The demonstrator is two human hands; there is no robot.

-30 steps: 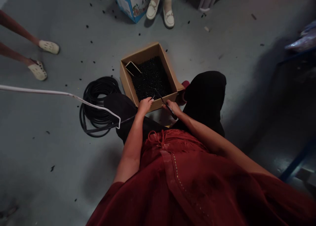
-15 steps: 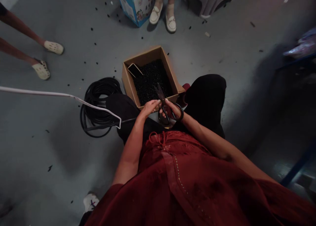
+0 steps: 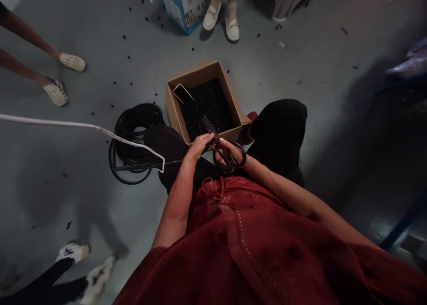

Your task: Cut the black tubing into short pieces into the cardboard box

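Note:
My right hand [image 3: 232, 151] is closed round the looped black handles of a pair of scissors [image 3: 211, 128]. Their dark blades point up and left over the near edge of a cardboard box [image 3: 171, 111]. Right beside the blades, my left hand [image 3: 201, 145] pinches a black cord [image 3: 208, 146]. The cord appears to come from a black coil [image 3: 125, 118] on the floor at my left, past a bent white rod [image 3: 147, 150]. Small black pieces [image 3: 207, 100] fill the box, and a light-rimmed black rectangular object [image 3: 182, 94] lies on them.
One person's legs in pale clogs [image 3: 72, 62] stand at far left. Another person's white loafers [image 3: 232, 29] are beyond the box, by a blue carton [image 3: 185, 7] and a plastic stool [image 3: 283, 0]. White sneakers [image 3: 71, 252] show at lower left. Black bits dot the floor.
The scissor blades have swung left and down, closer to my left hand. At lower left, a person in white sneakers has stepped further left, and both shoes now show.

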